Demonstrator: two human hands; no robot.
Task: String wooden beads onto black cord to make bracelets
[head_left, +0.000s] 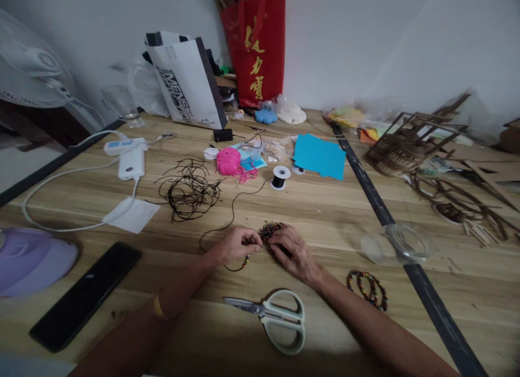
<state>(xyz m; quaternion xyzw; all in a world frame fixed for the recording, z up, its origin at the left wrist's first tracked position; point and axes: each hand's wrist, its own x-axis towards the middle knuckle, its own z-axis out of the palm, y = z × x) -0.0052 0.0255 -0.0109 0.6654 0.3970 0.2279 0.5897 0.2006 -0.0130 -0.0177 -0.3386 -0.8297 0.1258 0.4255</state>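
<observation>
The heap of small, round, multicoloured beads (270, 230) lies on the table between the two hands, just beyond the fingertips of the left hand (261, 246) and partly under the fingers of the right hand (280, 246). The left hand has its thumb and fingertips drawn together in a pinch; what sits between them is too small to make out. The right hand is bent palm down at the near edge of the heap, and whether it grips a bead cannot be told. A thin black cord (233, 206) runs from a white spool wound with black cord (279, 177) to beside the left wrist, and a short beaded end (246, 261) shows just below the left hand.

The surface is a pale wood-grain table (325, 214) crossed by a dark strip. Scissors with pale handles (284, 318) lie nearest the person, with two beaded bracelets (366, 289) to their right and a black phone (86, 296) well to the left. Farther back are a loose black cord tangle (189, 192), pink yarn (228, 161) and blue sheets (319, 156); a white paper bag (184, 82) and a red bag (260, 49) stand near a plain wall.

The beads are mostly dark, flecked with brown and lighter ones; the beaded end shows red, yellow and green.
</observation>
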